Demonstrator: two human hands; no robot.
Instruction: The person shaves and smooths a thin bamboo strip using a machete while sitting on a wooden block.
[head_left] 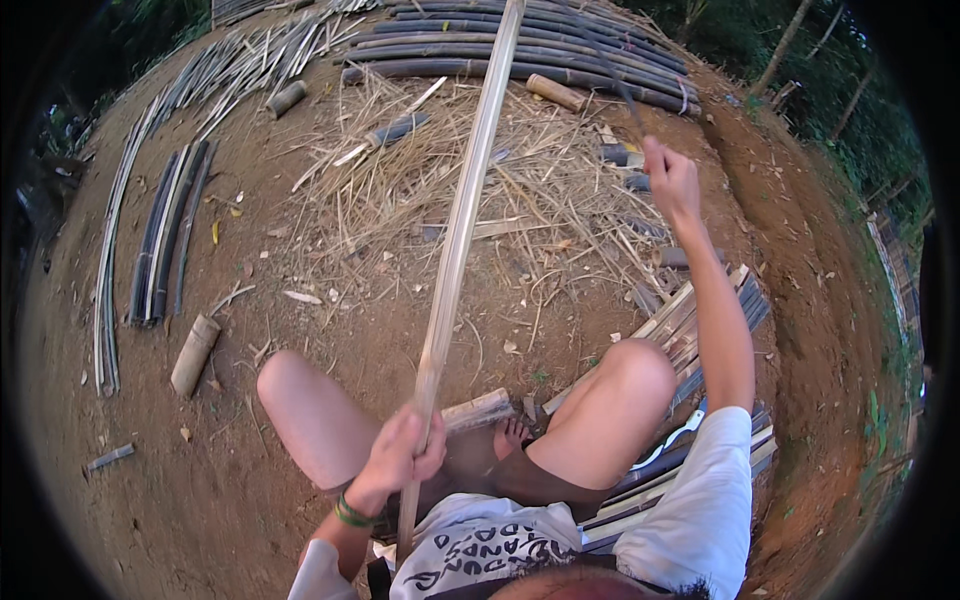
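Note:
My left hand, with a green band at its wrist, is closed round the lower part of a long pale split bamboo strip. The strip slants up from beside my shirt, between my knees, and past the far edge of the view. Out to the right, my raised right hand is a closed fist. A long, thin, dark knife stretches up and leftward from that fist, blurred, its handle hidden by the fingers. The knife is apart from the strip. Near my bare foot lies a short bamboo log.
Loose shavings cover the dirt ahead. Dark bamboo poles lie stacked beyond them. Split strips are on the left, near a bamboo piece. At my right, more slats lie by a white curved handle and a trench.

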